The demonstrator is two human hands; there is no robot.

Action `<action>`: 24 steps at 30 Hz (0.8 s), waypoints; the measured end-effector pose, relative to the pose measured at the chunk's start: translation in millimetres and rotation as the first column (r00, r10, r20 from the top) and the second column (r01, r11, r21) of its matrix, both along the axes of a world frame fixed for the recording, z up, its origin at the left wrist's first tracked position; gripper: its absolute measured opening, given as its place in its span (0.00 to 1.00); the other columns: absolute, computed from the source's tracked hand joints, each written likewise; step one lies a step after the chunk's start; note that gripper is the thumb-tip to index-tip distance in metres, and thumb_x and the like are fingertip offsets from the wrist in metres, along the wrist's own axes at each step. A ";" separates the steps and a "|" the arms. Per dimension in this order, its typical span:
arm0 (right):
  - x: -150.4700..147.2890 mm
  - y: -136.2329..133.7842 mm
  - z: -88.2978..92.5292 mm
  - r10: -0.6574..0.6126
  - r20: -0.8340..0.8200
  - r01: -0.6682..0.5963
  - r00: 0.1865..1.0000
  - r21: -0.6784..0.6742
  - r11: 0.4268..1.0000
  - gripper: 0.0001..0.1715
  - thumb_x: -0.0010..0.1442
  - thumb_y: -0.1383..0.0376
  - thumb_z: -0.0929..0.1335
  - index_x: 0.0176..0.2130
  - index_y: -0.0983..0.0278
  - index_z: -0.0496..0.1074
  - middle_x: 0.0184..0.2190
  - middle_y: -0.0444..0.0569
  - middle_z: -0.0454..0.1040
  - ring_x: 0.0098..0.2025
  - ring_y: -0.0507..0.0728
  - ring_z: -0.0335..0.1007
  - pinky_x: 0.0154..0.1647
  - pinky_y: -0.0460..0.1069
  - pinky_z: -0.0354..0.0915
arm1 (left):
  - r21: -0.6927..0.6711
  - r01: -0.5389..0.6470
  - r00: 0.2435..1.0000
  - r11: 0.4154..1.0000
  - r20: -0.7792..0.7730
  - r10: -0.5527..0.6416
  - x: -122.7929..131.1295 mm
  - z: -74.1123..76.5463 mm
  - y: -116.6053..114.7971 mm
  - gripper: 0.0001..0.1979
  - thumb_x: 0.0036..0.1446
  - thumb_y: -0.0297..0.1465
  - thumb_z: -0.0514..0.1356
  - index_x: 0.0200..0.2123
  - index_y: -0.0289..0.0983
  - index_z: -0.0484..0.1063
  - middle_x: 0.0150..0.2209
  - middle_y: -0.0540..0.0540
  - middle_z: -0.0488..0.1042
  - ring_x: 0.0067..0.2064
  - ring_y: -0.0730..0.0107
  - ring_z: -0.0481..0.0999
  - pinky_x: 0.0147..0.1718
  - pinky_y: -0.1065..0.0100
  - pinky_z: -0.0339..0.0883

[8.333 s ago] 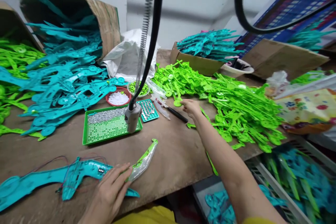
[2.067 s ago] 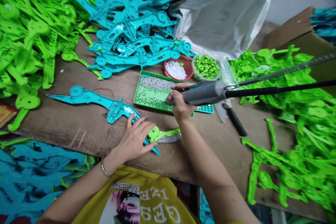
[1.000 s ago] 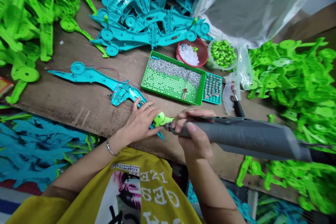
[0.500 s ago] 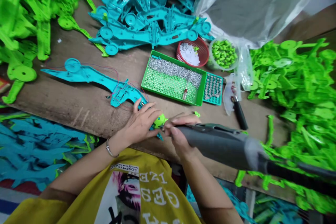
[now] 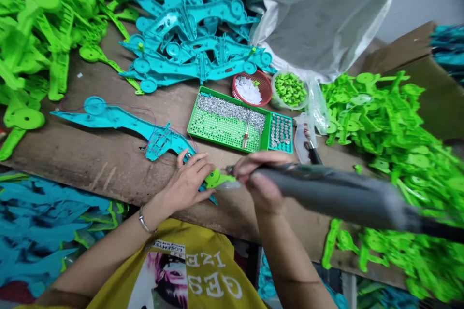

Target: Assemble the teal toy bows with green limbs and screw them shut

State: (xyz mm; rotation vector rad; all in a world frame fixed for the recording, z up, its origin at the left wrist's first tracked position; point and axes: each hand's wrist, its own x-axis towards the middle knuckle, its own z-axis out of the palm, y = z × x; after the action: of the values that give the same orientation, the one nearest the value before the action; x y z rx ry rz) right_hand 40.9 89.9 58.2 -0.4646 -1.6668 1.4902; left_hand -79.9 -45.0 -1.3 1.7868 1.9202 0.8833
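A long teal plastic shell (image 5: 119, 123) with thin red and blue wires lies on the wooden bench (image 5: 72, 154). My left hand (image 5: 188, 184) presses down on its near end, fingers spread over a small green part (image 5: 214, 178) fitted there. My right hand (image 5: 259, 181) is closed round a grey powered screwdriver (image 5: 337, 195), blurred by motion, whose tip sits just right of the green part. A green tray (image 5: 228, 123) of small screws lies just beyond the hands.
Beside the tray are a small teal tray (image 5: 281, 133), a red bowl (image 5: 252, 89) of white bits and a clear bowl (image 5: 290, 89) of green bits. Heaps of teal shells (image 5: 192, 34) and green parts (image 5: 395, 125) flank the bench, with a grey bag (image 5: 326, 24) behind.
My right hand has brought the screwdriver from the screw tray down to the green part. Over the last half second the tool drew slightly right. My left hand stayed on the part.
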 end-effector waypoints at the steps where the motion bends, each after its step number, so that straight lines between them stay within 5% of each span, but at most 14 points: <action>1: -5.2 11.5 -1.6 -0.126 -0.084 0.128 0.988 0.016 0.992 0.13 0.53 0.57 0.72 0.39 0.57 0.71 0.20 0.38 0.73 0.17 0.51 0.66 0.19 0.49 0.65 | 0.003 -0.008 1.000 1.000 0.001 0.008 0.3 1.0 0.3 0.20 0.57 0.35 0.64 0.52 0.37 0.69 0.51 0.41 0.77 0.63 0.49 0.65 0.65 0.42 0.36; 3: -17.7 33.7 -7.2 -0.323 -0.191 0.332 0.927 0.017 0.943 0.12 0.52 0.58 0.71 0.37 0.58 0.70 0.19 0.36 0.70 0.16 0.50 0.63 0.20 0.48 0.64 | 0.009 -0.027 1.000 1.000 0.007 0.027 0.8 2.7 0.7 0.19 0.56 0.36 0.64 0.50 0.38 0.70 0.50 0.41 0.77 0.62 0.48 0.66 0.65 0.42 0.35; 5: -29.0 50.7 -15.3 -0.399 -0.209 0.406 0.893 -0.011 0.914 0.11 0.52 0.60 0.71 0.36 0.59 0.69 0.19 0.36 0.69 0.15 0.49 0.61 0.20 0.48 0.63 | 0.008 -0.034 0.999 0.999 0.012 0.034 1.3 3.4 0.9 0.19 0.56 0.36 0.65 0.50 0.38 0.70 0.51 0.42 0.77 0.62 0.49 0.66 0.65 0.42 0.34; 12: -37.0 65.4 -37.8 -0.388 -0.165 0.389 0.907 -0.027 0.921 0.12 0.52 0.61 0.71 0.37 0.59 0.67 0.21 0.36 0.70 0.17 0.48 0.64 0.21 0.46 0.64 | -0.004 -0.044 0.999 0.999 0.023 0.045 0.6 3.6 2.2 0.20 0.56 0.35 0.65 0.51 0.39 0.69 0.52 0.43 0.77 0.62 0.50 0.66 0.65 0.45 0.34; 24: -39.5 69.1 -39.2 -0.399 -0.073 0.400 0.914 0.003 0.916 0.15 0.52 0.56 0.71 0.38 0.59 0.67 0.21 0.37 0.70 0.17 0.49 0.64 0.21 0.48 0.65 | 0.004 -0.044 0.999 0.999 0.012 0.044 1.8 4.6 2.9 0.20 0.56 0.35 0.65 0.51 0.39 0.70 0.50 0.43 0.78 0.61 0.50 0.67 0.65 0.44 0.34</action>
State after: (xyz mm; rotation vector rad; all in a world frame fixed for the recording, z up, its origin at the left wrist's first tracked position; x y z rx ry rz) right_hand 1.4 158.9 19.0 -0.6895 -1.4234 1.1728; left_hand -78.2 -42.2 3.3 1.7440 1.9583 0.9121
